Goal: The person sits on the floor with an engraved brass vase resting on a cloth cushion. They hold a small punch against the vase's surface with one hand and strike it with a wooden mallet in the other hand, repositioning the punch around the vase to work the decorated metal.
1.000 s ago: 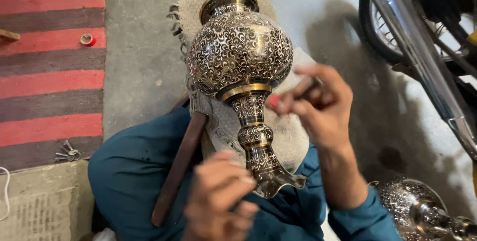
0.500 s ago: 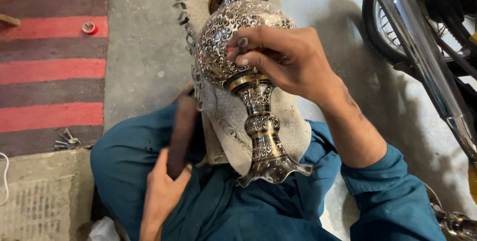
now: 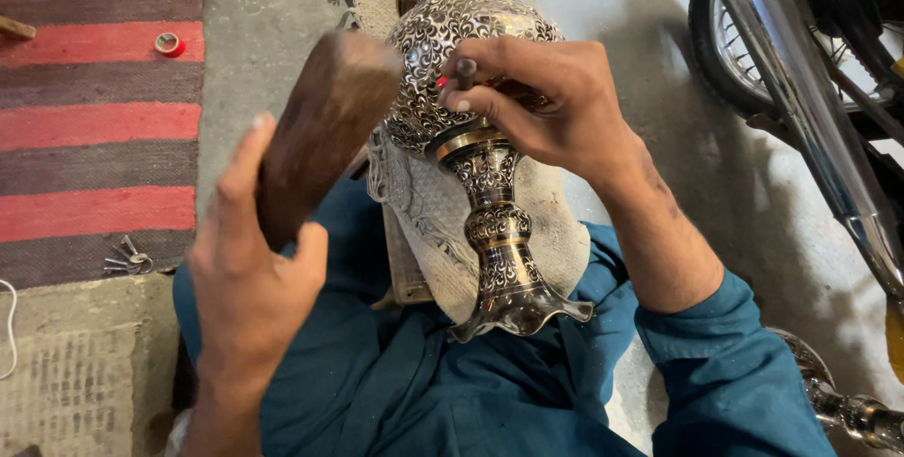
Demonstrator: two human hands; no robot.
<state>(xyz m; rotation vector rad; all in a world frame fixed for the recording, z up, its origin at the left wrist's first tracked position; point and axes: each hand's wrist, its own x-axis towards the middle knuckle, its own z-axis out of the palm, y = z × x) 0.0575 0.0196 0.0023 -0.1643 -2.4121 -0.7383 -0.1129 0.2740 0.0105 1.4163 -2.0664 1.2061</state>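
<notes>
Engraving far along: dense scrollwork already over most of the brass vase (image 3: 471, 128), centre frame, lying on coarse burlap (image 3: 556, 222) across the lap. Right hand (image 3: 556, 104) pinching a slim metal punch (image 3: 465, 71) against the belly; left hand (image 3: 250, 278) clenched round a raised wooden mallet (image 3: 320, 128), blurred.

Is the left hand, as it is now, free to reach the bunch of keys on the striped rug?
Probably not: the left hand is gripping a wooden mallet, though nothing lies between it and the keys.
</notes>
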